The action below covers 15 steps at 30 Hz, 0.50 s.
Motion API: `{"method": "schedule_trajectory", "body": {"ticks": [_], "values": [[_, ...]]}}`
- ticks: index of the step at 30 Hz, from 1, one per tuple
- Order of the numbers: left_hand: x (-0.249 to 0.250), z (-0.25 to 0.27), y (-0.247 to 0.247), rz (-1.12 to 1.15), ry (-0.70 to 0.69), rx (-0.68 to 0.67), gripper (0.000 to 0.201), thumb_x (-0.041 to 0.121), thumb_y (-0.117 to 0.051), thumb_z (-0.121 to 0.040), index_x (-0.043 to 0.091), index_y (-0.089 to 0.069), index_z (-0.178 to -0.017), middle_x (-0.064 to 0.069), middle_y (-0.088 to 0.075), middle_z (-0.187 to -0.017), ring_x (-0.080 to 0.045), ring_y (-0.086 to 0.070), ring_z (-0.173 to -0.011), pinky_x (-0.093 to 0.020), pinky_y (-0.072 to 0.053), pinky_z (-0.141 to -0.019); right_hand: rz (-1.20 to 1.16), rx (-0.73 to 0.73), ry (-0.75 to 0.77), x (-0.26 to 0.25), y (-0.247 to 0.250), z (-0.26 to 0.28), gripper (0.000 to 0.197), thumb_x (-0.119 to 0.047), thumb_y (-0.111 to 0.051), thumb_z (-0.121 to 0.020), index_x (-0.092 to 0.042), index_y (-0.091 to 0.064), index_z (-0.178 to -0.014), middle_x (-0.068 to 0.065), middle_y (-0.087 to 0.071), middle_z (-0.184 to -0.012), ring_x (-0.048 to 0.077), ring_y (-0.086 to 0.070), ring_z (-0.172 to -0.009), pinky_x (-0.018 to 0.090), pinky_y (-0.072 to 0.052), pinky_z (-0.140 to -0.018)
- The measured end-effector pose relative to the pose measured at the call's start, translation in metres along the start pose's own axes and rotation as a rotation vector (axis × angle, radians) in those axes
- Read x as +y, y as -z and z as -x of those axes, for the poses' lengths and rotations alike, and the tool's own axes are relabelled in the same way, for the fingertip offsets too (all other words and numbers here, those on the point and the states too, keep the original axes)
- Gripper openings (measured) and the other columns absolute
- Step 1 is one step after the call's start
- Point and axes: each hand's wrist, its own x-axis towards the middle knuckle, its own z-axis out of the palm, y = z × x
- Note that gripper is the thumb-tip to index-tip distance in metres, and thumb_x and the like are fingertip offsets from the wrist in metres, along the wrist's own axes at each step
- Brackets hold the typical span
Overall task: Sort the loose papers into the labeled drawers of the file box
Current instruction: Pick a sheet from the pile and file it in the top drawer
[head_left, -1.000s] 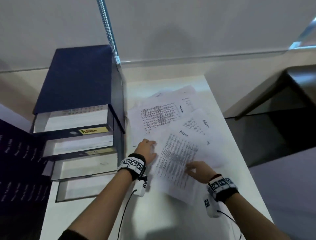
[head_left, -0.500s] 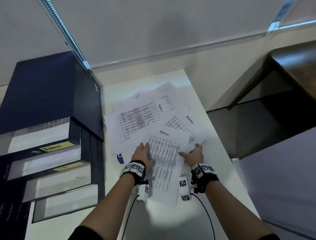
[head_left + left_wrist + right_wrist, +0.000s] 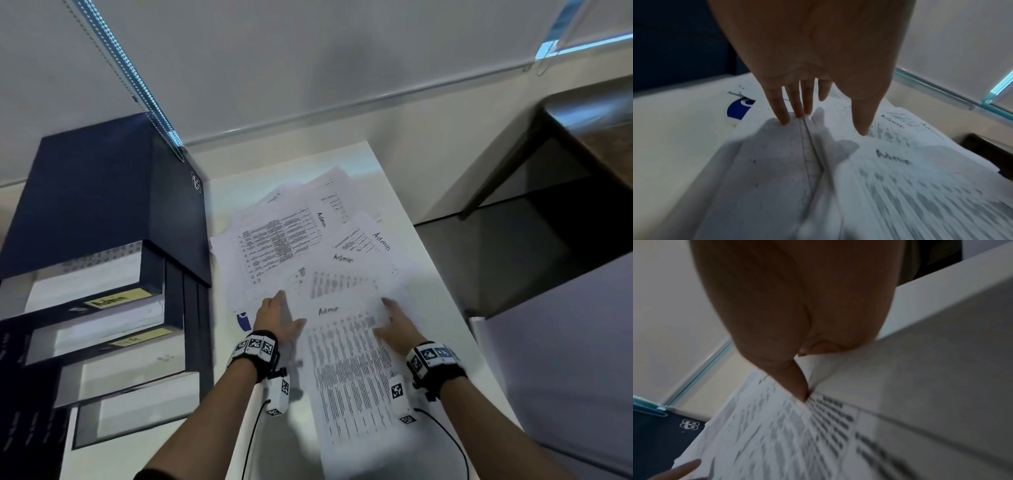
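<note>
Both hands flat on the loose papers (image 3: 308,246) spread over the white counter (image 3: 442,301). L hand (image 3: 279,317): fingers straight, tips pressing a lower sheet near its left edge, grip wide, holding nothing; clear in left wrist view, fingertips (image 3: 784,119) on paper. R hand (image 3: 394,325): thumb lies on top of the nearest sheet (image 3: 349,370), other fingers hidden in right wrist view; head view shows them extended, so grip reads as wide, pressing not pinching.

Nearest sheet marked "Admin" at its far end, long axis running away from the person, lying between the two hands, R hand on its right side, L hand just beside its left edge. More "Admin" sheets fanned behind it.

File box (image 3: 102,219), dark blue, stands on the left of the counter, drawers stepped open toward the person; top drawer label (image 3: 114,299) reads "Admin". Lower label too blurred to read.

Key relation: target drawer lies left of the sheet, so L hand is nearer to it. Sheet not yet lifted.
</note>
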Motion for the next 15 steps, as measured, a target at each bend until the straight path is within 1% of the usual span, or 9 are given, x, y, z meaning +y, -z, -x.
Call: {"method": "schedule_trajectory", "body": {"ticks": [2, 3, 4, 5, 6, 8, 10, 12, 15], "values": [[0.001, 0.008, -0.008, 0.116, -0.025, 0.026, 0.05, 0.046, -0.074, -0.081, 0.017, -0.048, -0.113, -0.014, -0.057, -0.11, -0.021, -0.055, -0.093, -0.039, -0.05, -0.083, -0.139, 0.193, -0.071, 0.0, 0.003, 0.005, 0.083, -0.006, -0.065, -0.088, -0.016, -0.017, -0.155, 0.023, -0.047, -0.143, 0.036, -0.051, -0.127, 0.034, -0.041, -0.099], [0.002, 0.01, -0.013, 0.152, -0.025, 0.047, 0.045, 0.044, -0.075, -0.081, 0.013, -0.048, -0.099, -0.017, -0.062, -0.098, -0.02, -0.055, -0.079, -0.042, -0.052, -0.076, -0.207, 0.258, -0.114, 0.0, 0.003, 0.006, 0.084, -0.006, -0.065, -0.088, -0.015, -0.016, -0.155, 0.024, -0.047, -0.143, 0.037, -0.051, -0.127, 0.034, -0.042, -0.099], [0.003, 0.013, -0.017, 0.179, -0.031, 0.054, 0.045, 0.044, -0.075, -0.08, 0.01, -0.05, -0.095, -0.018, -0.065, -0.092, -0.022, -0.058, -0.074, -0.042, -0.053, -0.074, -0.263, 0.299, -0.143, -0.002, 0.003, 0.007, 0.081, -0.006, -0.066, -0.088, -0.013, -0.02, -0.154, 0.023, -0.047, -0.143, 0.037, -0.052, -0.127, 0.035, -0.042, -0.099], [0.005, 0.016, -0.018, 0.197, -0.02, 0.032, 0.044, 0.044, -0.075, -0.079, 0.011, -0.055, -0.099, -0.016, -0.067, -0.089, -0.025, -0.062, -0.076, -0.041, -0.054, -0.073, -0.307, 0.324, -0.164, -0.002, 0.002, 0.006, 0.075, -0.006, -0.067, -0.088, -0.011, -0.027, -0.151, 0.02, -0.05, -0.142, 0.035, -0.053, -0.126, 0.034, -0.043, -0.099], [0.007, 0.018, -0.02, 0.208, -0.028, 0.006, 0.047, 0.044, -0.075, -0.08, 0.013, -0.058, -0.111, -0.013, -0.067, -0.088, -0.024, -0.063, -0.08, -0.036, -0.054, -0.071, -0.334, 0.339, -0.174, -0.003, 0.0, 0.005, 0.068, -0.007, -0.068, -0.087, -0.009, -0.035, -0.147, 0.017, -0.054, -0.139, 0.033, -0.056, -0.122, 0.033, -0.044, -0.099], [0.01, 0.019, -0.022, 0.203, -0.042, -0.066, 0.066, 0.041, -0.075, -0.083, 0.02, -0.049, -0.139, -0.004, -0.064, -0.091, -0.017, -0.06, -0.083, -0.023, -0.048, -0.069, -0.366, 0.352, -0.185, -0.003, -0.004, 0.003, 0.06, -0.01, -0.069, -0.085, -0.011, -0.045, -0.14, 0.012, -0.061, -0.133, 0.029, -0.061, -0.116, 0.036, -0.047, -0.1], [0.013, 0.018, -0.023, 0.18, -0.037, -0.124, 0.07, 0.04, -0.075, -0.083, 0.021, -0.046, -0.144, -0.001, -0.065, -0.111, -0.017, -0.061, -0.098, -0.025, -0.052, -0.084, -0.354, 0.36, -0.173, -0.007, -0.006, 0.005, 0.059, -0.011, -0.069, -0.085, -0.014, -0.046, -0.139, 0.008, -0.063, -0.13, 0.029, -0.061, -0.114, 0.037, -0.047, -0.1], [0.014, 0.02, -0.024, 0.118, -0.025, -0.113, 0.066, 0.04, -0.075, -0.082, 0.019, -0.051, -0.14, -0.006, -0.054, -0.133, -0.021, -0.056, -0.117, -0.03, -0.047, -0.102, -0.322, 0.36, -0.145, -0.012, -0.007, 0.006, 0.06, -0.008, -0.066, -0.085, -0.017, -0.046, -0.141, 0.007, -0.062, -0.13, 0.03, -0.06, -0.115, 0.036, -0.046, -0.098], [0.01, 0.014, -0.018, -0.187, -0.112, 0.079, 0.062, 0.041, -0.07, -0.084, 0.02, -0.052, -0.139, -0.014, -0.025, -0.153, -0.03, -0.028, -0.142, -0.037, -0.032, -0.115, -0.29, 0.367, -0.079, -0.021, -0.009, 0.011, 0.056, -0.003, -0.064, -0.085, -0.015, -0.05, -0.138, 0.004, -0.064, -0.123, 0.022, -0.06, -0.101, 0.03, -0.047, -0.089]]}}
